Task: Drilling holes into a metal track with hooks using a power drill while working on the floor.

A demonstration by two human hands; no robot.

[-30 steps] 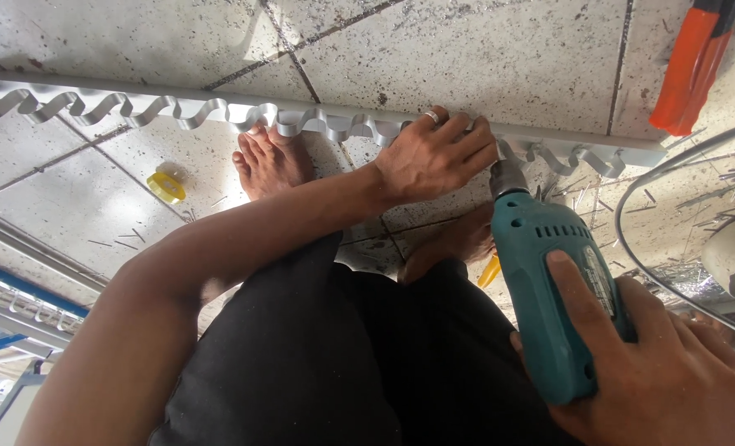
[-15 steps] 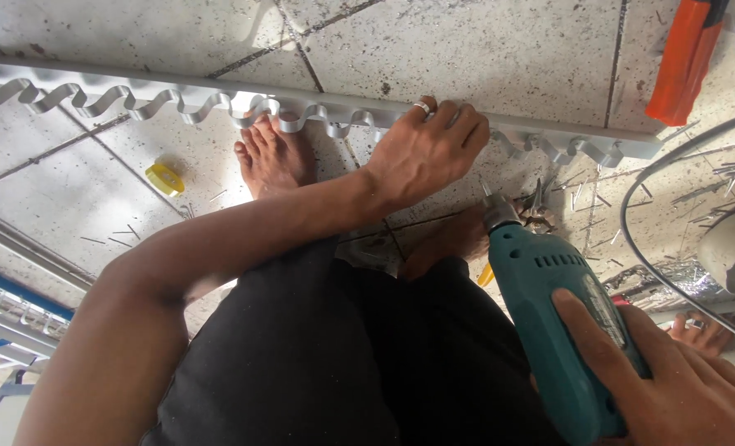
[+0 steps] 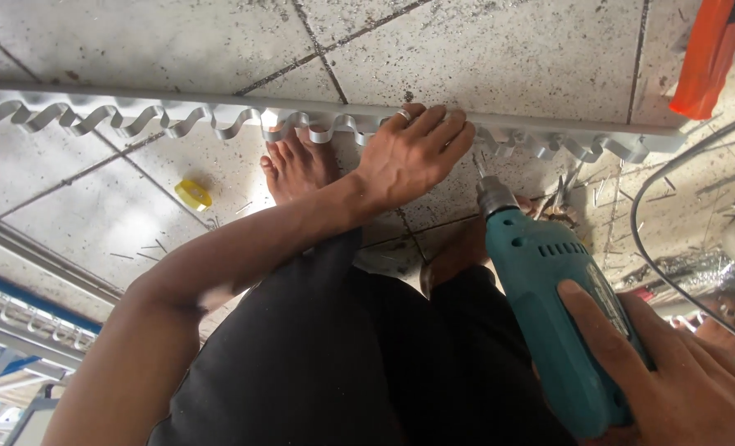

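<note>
A long white metal strip [image 3: 177,116] with a wavy, scalloped edge lies across the tiled floor. My left hand [image 3: 413,153] rests flat on it near the middle, a ring on one finger. My right hand [image 3: 673,380] grips a teal power drill [image 3: 553,306] at the lower right. The drill's bit points up at the strip, just right of my left hand. My bare feet [image 3: 297,165] stand close below the strip, and my dark trousers fill the lower middle.
A small yellow object [image 3: 192,195] lies on the tiles at the left. An orange tool handle [image 3: 706,54] sits at the top right. A curved wire frame [image 3: 673,190] and metal scraps lie on the right; blue and white rails [image 3: 21,330] run along the lower left.
The drill has shifted left and up, bringing its bit closer to the strip beside my left hand. My left hand stays pressed on the strip.
</note>
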